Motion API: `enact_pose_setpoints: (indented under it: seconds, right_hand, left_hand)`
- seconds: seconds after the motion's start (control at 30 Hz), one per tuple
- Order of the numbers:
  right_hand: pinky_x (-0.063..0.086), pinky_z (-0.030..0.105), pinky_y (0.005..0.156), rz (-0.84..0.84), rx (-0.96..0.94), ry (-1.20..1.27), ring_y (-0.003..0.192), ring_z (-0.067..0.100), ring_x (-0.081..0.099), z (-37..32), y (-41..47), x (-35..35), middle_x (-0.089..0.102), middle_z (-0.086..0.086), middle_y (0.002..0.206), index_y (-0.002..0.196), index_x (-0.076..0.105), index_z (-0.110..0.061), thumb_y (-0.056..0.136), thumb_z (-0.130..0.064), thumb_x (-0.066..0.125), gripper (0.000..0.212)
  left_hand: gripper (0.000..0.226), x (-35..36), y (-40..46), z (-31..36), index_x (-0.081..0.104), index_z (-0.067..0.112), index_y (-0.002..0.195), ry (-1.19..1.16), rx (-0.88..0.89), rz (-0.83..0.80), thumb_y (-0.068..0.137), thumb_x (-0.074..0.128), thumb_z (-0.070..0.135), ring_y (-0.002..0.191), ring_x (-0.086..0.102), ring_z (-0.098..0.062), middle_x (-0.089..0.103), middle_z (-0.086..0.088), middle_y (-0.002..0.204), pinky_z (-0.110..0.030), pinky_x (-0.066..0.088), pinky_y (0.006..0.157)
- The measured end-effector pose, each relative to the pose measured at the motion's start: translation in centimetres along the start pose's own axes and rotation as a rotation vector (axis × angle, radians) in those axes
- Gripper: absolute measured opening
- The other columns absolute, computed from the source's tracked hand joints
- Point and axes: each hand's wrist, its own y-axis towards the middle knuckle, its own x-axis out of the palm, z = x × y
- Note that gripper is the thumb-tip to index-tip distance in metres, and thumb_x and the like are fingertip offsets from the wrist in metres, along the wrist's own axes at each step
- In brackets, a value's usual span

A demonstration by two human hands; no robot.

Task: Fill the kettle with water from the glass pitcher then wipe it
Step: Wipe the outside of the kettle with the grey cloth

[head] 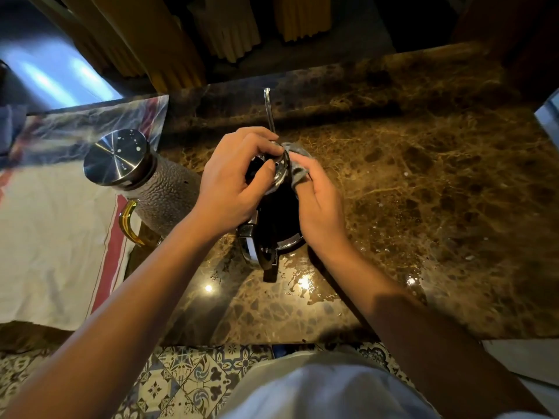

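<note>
While the left hand (pixel 233 189) curls its fingers (pixel 266 172) round the kettle (pixel 273 219) top to steady it, the right hand (pixel 317 204) pinches a grey cloth (pixel 298 169) against the rim, evidently wiping. It stands mid-worktop (pixel 423 192), towards the near edge, with the lidded glass pitcher (pixel 151 182) at the left edge, filling apparently done.

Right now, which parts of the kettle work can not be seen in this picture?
All in the head view:
- Water level in the kettle: lid and both hands cover the top.
- Kettle lid: mostly hidden under the left hand.
- Grey cloth: mostly hidden by the right hand.
- Water left in the pitcher: textured glass, too dark.
</note>
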Motion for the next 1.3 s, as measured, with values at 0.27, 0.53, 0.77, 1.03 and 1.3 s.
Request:
enact_pose_setpoints:
  seconds: [0.27, 0.53, 0.77, 1.03, 1.3]
  right_hand:
    - [0.059, 0.028, 0.079, 0.102, 0.228, -0.130, 0.098, -0.001, 0.066, 3.2, -1.3, -3.0, 0.067, -0.015, 0.109, 0.120, 0.062, -0.029, 0.097, -0.013, 0.065, 0.028]
    - [0.052, 0.031, 0.075, 0.096, 0.028, -0.231, 0.095, 0.015, 0.064, 2.5, -5.4, -2.0, 0.064, -0.003, 0.105, 0.117, 0.056, -0.023, 0.100, -0.017, 0.064, 0.019]
    - [0.052, 0.029, 0.096, 0.227, -0.171, -0.146, 0.110, 0.015, 0.063, -0.4, -1.1, 0.1, 0.066, 0.006, 0.116, 0.112, 0.068, -0.004, 0.091, 0.007, 0.058, 0.025]
    - [0.051, 0.050, 0.105, 0.038, 0.146, -0.093, 0.123, 0.017, 0.064, 2.9, 1.2, 0.3, 0.070, 0.002, 0.129, 0.134, 0.066, -0.016, 0.103, -0.032, 0.040, 0.043]
    - [0.010, 0.026, 0.129, -0.062, 0.201, -0.083, 0.154, -0.006, 0.005, 3.1, -6.7, 1.2, 0.009, -0.017, 0.167, 0.159, 0.006, -0.031, 0.100, -0.062, 0.021, 0.068]
  left_hand:
    - [0.025, 0.0, 0.0, -0.3, 0.068, 0.011, 0.115, -0.001, 0.000, 0.003, 0.099, 0.052, 0.022, 0.120, 0.058, -0.016, 0.065, -0.004, 0.129, -0.026, 0.040, 0.101]
    - [0.025, 0.1, 0.0, -0.3, 0.067, 0.012, 0.115, -0.004, 0.005, 0.008, 0.099, 0.053, 0.023, 0.120, 0.059, -0.019, 0.066, -0.004, 0.128, -0.033, 0.043, 0.101]
    - [0.025, 0.1, 0.0, -0.1, 0.068, 0.011, 0.115, 0.003, -0.008, 0.008, 0.099, 0.053, 0.023, 0.118, 0.059, -0.018, 0.066, -0.004, 0.127, -0.029, 0.042, 0.099]
    - [0.027, 0.1, -0.1, 0.0, 0.068, 0.010, 0.115, 0.016, -0.025, -0.002, 0.099, 0.050, 0.023, 0.120, 0.058, -0.019, 0.066, -0.004, 0.128, -0.026, 0.039, 0.100]
    - [0.027, 0.3, -0.1, 0.1, 0.068, 0.012, 0.115, 0.011, -0.043, 0.025, 0.099, 0.049, 0.022, 0.119, 0.060, -0.019, 0.067, -0.003, 0.127, -0.030, 0.042, 0.100]
